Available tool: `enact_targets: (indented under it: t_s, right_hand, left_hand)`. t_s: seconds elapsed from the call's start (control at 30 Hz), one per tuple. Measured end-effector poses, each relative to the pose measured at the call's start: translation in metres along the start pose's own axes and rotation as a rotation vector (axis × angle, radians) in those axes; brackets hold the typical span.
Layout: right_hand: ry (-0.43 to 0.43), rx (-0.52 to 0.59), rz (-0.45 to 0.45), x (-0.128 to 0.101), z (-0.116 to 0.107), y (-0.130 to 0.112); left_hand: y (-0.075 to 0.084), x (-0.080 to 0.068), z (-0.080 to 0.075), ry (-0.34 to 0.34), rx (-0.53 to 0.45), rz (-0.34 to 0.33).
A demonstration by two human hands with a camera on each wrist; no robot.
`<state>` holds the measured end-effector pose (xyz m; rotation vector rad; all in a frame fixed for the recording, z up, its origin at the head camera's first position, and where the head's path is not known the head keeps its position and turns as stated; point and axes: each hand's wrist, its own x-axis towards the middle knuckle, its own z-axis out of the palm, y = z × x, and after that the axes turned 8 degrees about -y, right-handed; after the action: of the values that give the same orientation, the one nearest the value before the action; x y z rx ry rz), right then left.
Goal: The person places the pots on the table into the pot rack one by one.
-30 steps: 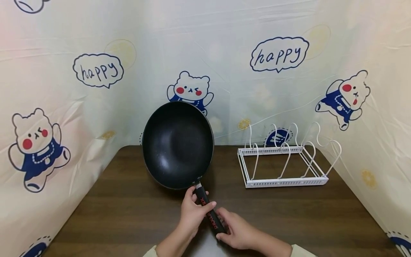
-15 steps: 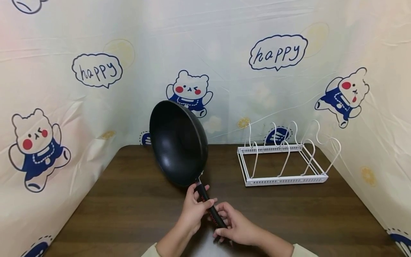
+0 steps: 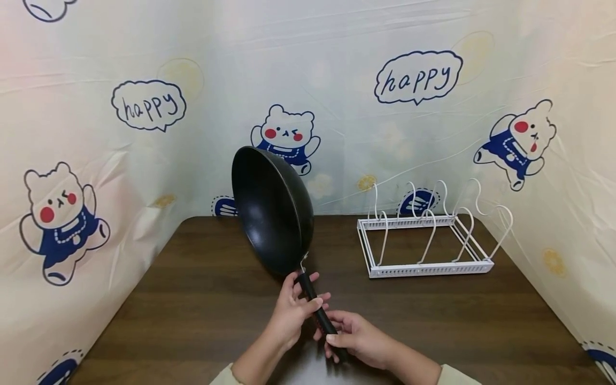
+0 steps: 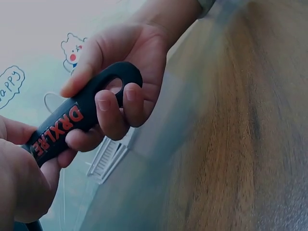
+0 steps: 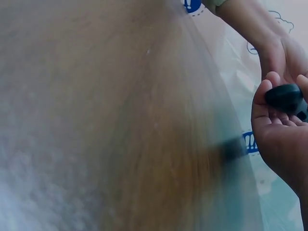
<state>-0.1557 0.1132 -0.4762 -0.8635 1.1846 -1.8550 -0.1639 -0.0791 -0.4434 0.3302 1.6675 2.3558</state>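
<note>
Wok lifted, apparently — not set down yet.
Handle gripped by left hand at far half, right hand at near end — wok tilted, left of white rack.

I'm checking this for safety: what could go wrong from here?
The left hand and right hand both hold only the handle, so the tilted pan may twist or dip. The white rack stands to the pan's right; swinging the pan that way might knock it.
</note>
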Motion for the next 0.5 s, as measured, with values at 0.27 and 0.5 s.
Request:
enact_targets:
  t_s: [0.27, 0.5]
  right_hand:
    - [-0.011, 0.023, -0.034, -0.0011, -0.0034, 0.0004]
    - [-0.014, -0.025, -0.073, -0.0031, -0.0017, 0.0001]
  left_hand:
    - [0.0037, 0.0006, 0.0023, -0.074, 0.021, 0.034]
    - [0.0080, 0.0050, 0.0047, -0.036, 0.056, 0.003]
